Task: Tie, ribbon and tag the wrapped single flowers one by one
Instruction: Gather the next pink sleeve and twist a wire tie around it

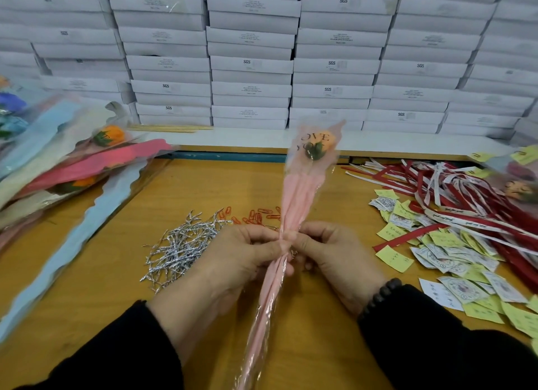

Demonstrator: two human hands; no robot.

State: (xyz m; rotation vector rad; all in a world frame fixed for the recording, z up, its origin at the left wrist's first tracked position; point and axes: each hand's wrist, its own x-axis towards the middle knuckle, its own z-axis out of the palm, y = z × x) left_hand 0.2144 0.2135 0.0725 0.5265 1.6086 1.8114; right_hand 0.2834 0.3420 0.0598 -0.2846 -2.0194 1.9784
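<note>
Head view: both hands, left hand (247, 258) and right hand (329, 253), are pinching the pink-sleeved orange single flower (291, 203) at its gathered neck above the wooden table (203, 186); tying appears underway, with red-and-white ribbons (454, 203) and yellow paper tags (394, 255) still lying unused.

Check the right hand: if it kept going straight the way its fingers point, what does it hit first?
The right hand points leftward, already pinching the wrapped flower at its gathered neck. Beyond that, it would first meet the left hand gripping the same spot, probably its fingertips; depth there is unclear.
</note>
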